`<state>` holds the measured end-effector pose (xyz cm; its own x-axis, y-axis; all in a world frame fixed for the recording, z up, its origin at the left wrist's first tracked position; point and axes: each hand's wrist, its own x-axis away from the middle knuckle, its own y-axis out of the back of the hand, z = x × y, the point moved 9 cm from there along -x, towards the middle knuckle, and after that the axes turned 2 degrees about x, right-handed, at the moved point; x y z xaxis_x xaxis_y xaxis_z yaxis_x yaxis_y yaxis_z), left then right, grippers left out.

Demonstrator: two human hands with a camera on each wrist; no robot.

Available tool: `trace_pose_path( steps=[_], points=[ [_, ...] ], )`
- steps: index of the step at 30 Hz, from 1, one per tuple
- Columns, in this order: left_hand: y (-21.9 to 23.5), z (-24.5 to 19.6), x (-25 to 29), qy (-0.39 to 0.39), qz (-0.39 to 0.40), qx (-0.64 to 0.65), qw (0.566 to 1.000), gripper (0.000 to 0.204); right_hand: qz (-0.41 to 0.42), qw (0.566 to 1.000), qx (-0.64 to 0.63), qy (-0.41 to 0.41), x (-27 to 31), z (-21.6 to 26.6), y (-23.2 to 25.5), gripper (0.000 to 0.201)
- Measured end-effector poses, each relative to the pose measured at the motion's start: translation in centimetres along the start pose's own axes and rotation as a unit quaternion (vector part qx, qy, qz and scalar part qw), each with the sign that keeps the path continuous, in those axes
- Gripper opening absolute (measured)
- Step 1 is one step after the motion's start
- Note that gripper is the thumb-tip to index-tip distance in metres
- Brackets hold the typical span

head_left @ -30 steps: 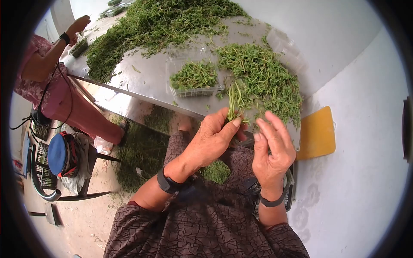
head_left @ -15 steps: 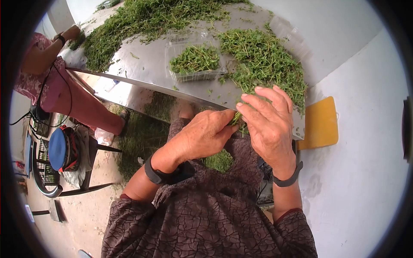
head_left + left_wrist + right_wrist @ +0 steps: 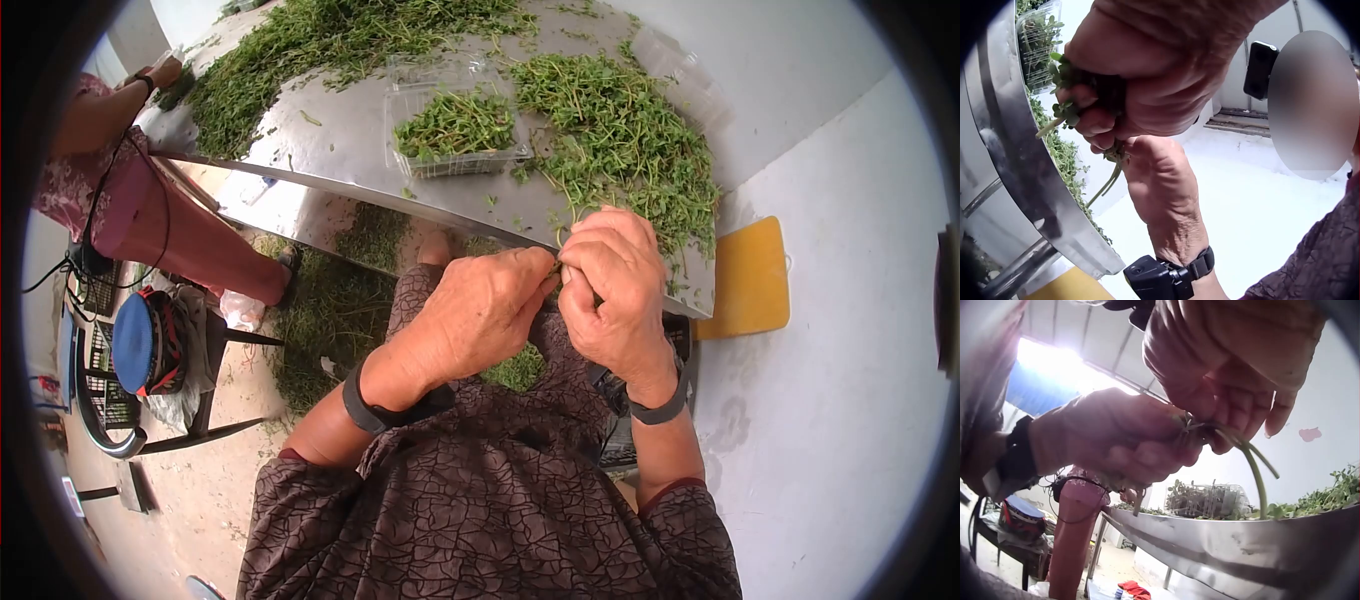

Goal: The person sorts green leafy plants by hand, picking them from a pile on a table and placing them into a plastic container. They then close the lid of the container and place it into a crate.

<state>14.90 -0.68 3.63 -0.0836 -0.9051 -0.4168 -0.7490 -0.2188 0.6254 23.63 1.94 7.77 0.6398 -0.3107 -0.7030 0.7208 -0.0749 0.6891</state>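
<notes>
Close together at the near table edge are both hands. The left hand (image 3: 480,312) curls round a small bunch of green stems, whose leaves (image 3: 1067,114) poke out between its fingers in the left wrist view. The right hand (image 3: 618,305) pinches stems at the end of that bunch, its fingertips against the left hand's. Thin pale stems (image 3: 1254,475) hang below the right fingers in the right wrist view. Beyond the hands, a clear plastic box (image 3: 460,165) holds cut greens (image 3: 465,125), and a loose heap of greens (image 3: 625,140) lies to its right.
A larger heap of greens (image 3: 300,60) covers the back of the metal table (image 3: 330,140). Another person (image 3: 150,220) stands at the left, beside a chair (image 3: 90,430) with a blue-topped bag (image 3: 135,342). A yellow board (image 3: 750,285) is right of the table; greens lie on the floor.
The right hand has moved up against the left, and its extended fingers have curled onto the stems. The bunch, which stood upright from the left hand, is now mostly hidden between the hands.
</notes>
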Motion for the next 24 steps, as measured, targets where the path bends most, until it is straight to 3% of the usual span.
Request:
trace_pose_path(
  steps=[6, 8, 10, 16, 24],
  points=[
    [0.1, -1.0, 0.3, -0.041, -0.021, -0.067, 0.997, 0.011, -0.024, 0.996, -0.064, -0.061, 0.3, -1.1, -0.3, 0.013],
    [0.1, -2.2, 0.5, -0.091, -0.035, -0.133, 0.986, 0.015, -0.031, 0.994, -0.065, -0.076, 0.5, -1.6, -0.3, 0.013],
    [0.1, -2.2, 0.6, -0.090, -0.041, -0.117, 0.988, 0.016, -0.015, 0.981, -0.102, -0.164, 1.2, -3.6, -0.5, 0.011],
    [1.2, 0.2, 0.4, 0.004, -0.035, 0.018, 0.999, 0.009, 0.016, 0.979, -0.172, -0.109, 0.0, -2.7, 0.5, 0.014],
    [1.1, 0.3, 0.4, -0.007, -0.022, 0.035, 0.999, 0.014, 0.061, 0.992, -0.084, -0.075, -0.5, -1.1, -0.2, 0.021]
  ],
)
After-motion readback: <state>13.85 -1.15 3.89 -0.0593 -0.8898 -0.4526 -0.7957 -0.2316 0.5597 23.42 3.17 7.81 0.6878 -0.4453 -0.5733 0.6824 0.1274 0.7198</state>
